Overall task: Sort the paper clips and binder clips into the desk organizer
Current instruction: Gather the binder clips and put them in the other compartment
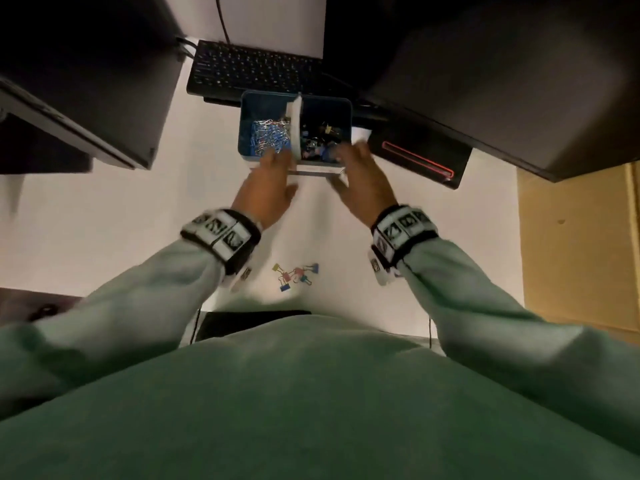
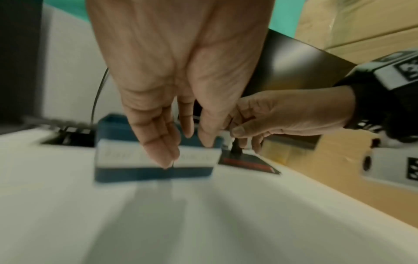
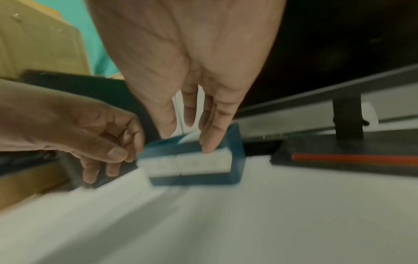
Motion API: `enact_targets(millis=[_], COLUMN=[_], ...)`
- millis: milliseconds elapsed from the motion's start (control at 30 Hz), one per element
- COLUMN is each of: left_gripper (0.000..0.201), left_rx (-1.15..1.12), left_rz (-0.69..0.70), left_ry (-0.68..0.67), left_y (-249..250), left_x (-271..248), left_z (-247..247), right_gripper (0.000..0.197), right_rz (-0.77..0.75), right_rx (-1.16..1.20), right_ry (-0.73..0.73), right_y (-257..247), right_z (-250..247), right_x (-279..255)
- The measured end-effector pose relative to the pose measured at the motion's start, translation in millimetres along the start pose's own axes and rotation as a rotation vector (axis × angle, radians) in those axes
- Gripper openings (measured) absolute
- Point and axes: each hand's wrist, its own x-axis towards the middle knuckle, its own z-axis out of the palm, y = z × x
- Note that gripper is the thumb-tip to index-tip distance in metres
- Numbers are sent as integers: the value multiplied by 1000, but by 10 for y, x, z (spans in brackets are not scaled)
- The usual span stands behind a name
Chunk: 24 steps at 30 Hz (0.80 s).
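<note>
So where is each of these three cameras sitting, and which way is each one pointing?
Head: worn on the head, looking down at the desk; shows both sleeves, left hand and right hand at the blue organizer.
Left wrist: looks along the left palm and fingers toward the organizer's front label; the right hand appears alongside.
Right wrist: looks along the right hand's fingers at the same organizer; the left hand appears alongside.
Shared: all three show the organizer and both hands.
</note>
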Motion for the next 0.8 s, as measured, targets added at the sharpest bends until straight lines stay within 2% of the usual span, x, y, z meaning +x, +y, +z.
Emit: enact_targets(millis=[67,133,200,267,433,533,633,700,800], left_gripper=[50,78,92,91,70,66,48,37,32], left_rx=[51,125,164,199,169,112,77,69,57], left_rz=[-104,-146,-138,-127,-20,-42,-59,-43,-19], left_ry=[-240,-425,-490,-467,-409,-397,-358,-335,-303], left_y=[-191,-324,-381,-420,-520,-535,-483,-463,-451], left_x=[-478,-864,-1085,-1131,-1003,-974,-962,-947,-929], left_z=[202,473,705,859,1010,993,950,936,911], right_gripper=[50,64,73,72,50,35,24,20,17], right_rz=[-15,-51,-70,-76,-131,-105,-85,-41,150], right_rx=[-30,-173,-232,-204,-203,-181,-113,-96,-4], right_ry=[-292,-570,-667,-657,-577,-514,-474,-467,-431], right_y=[54,91,93,54,-11,37,108,151,228], right_z=[231,523,776,943,1128,1150,1165,1135,1006], right_x=[-441,-803,-988,-1024,-962,-932,-919,-892,-844])
